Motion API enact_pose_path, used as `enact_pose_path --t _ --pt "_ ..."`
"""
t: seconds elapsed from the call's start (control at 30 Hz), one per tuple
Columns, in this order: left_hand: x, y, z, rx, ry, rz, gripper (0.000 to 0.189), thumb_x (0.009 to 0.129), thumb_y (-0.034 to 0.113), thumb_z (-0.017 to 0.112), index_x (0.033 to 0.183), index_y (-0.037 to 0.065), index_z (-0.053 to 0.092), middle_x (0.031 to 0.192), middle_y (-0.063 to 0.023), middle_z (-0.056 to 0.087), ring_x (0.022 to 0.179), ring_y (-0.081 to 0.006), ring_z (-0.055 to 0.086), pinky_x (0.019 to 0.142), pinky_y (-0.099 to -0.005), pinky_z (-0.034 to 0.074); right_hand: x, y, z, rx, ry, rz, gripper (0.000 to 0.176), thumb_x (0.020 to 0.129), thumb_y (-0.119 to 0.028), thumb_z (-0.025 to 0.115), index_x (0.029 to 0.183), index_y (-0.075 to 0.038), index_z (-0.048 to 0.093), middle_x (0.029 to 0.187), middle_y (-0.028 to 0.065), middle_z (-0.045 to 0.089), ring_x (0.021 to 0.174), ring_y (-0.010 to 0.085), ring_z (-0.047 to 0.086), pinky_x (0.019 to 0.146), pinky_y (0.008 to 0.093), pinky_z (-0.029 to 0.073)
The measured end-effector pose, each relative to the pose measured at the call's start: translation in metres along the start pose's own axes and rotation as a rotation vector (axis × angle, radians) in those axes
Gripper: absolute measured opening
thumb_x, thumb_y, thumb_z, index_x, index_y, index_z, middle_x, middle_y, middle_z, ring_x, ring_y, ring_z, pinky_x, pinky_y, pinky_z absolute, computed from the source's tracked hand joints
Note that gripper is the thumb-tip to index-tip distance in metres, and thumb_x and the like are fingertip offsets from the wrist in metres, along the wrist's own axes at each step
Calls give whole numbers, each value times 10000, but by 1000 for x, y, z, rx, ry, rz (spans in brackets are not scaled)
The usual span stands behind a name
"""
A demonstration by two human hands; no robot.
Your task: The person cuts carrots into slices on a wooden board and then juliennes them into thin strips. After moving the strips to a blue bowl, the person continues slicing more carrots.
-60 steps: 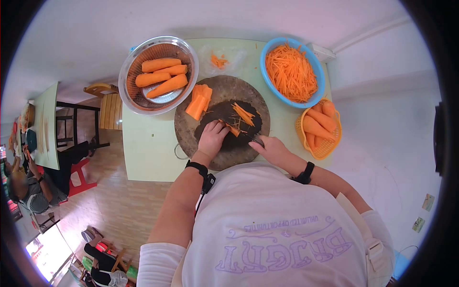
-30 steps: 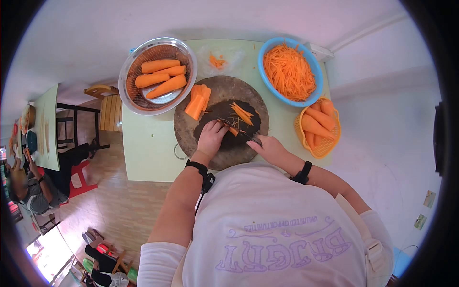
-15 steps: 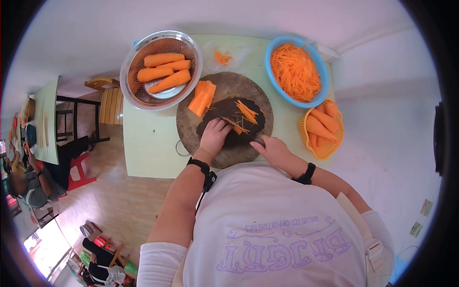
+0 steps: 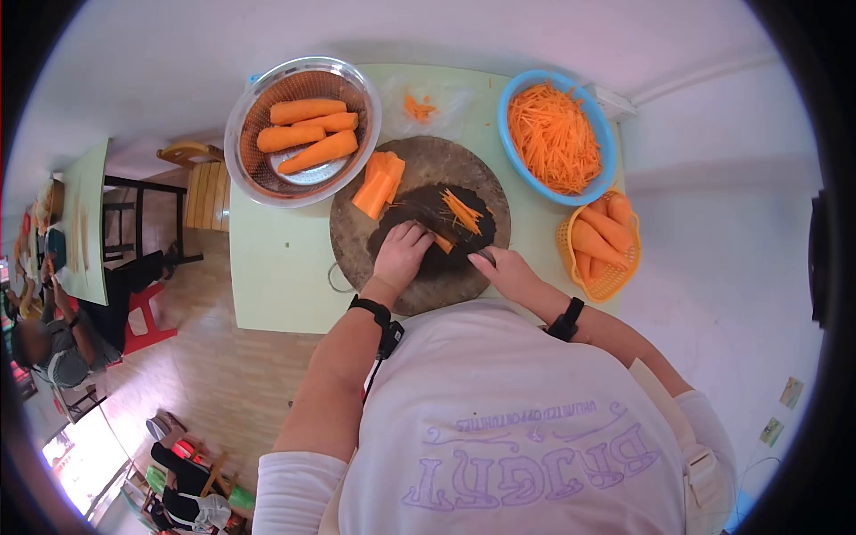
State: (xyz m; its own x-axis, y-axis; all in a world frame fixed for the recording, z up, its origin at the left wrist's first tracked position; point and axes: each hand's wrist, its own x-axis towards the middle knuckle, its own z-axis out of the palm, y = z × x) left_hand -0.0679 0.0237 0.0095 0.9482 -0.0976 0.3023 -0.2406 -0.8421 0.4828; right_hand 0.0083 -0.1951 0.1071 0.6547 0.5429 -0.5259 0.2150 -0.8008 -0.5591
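Observation:
My left hand [image 4: 400, 255] rests with curled fingers on a small carrot piece [image 4: 442, 242] near the middle of the round chopping board [image 4: 357, 245]. The fingertips press the piece down and partly hide it. In my right hand [image 4: 510, 271] is the handle of a knife [image 4: 485, 256]; its dark blade lies beside the piece, hard to make out against the dark wet patch. Just beyond the blade lies a small pile of carrot strips [image 4: 461, 211]. Stacked carrot slabs [image 4: 379, 185] sit at the board's upper left.
A steel colander [image 4: 239, 147] with several peeled carrots stands at left. At the upper right are a blue bowl [image 4: 506, 134] of shredded carrot and a yellow basket [image 4: 615, 283] of carrots. Carrot scraps [image 4: 417, 108] lie on a plastic bag behind the board. People sit at far left.
The knife and my right hand have shifted slightly. Thin slivers that showed along the blade are now mostly out of sight. My left hand stays on the carrot piece.

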Motion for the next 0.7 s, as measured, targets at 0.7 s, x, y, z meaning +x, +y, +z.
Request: enact_pose_path --t 0.7 --pt "1 2 -3 -33 34 2 292 749 69 587 1032 86 654 1082 -75 612 1099 -263 558 941 -378 457 -9 -13 -11 27 -36 -31 503 953 -449 537 1013 41 633 927 238 671 894 406 638 792 450 506"
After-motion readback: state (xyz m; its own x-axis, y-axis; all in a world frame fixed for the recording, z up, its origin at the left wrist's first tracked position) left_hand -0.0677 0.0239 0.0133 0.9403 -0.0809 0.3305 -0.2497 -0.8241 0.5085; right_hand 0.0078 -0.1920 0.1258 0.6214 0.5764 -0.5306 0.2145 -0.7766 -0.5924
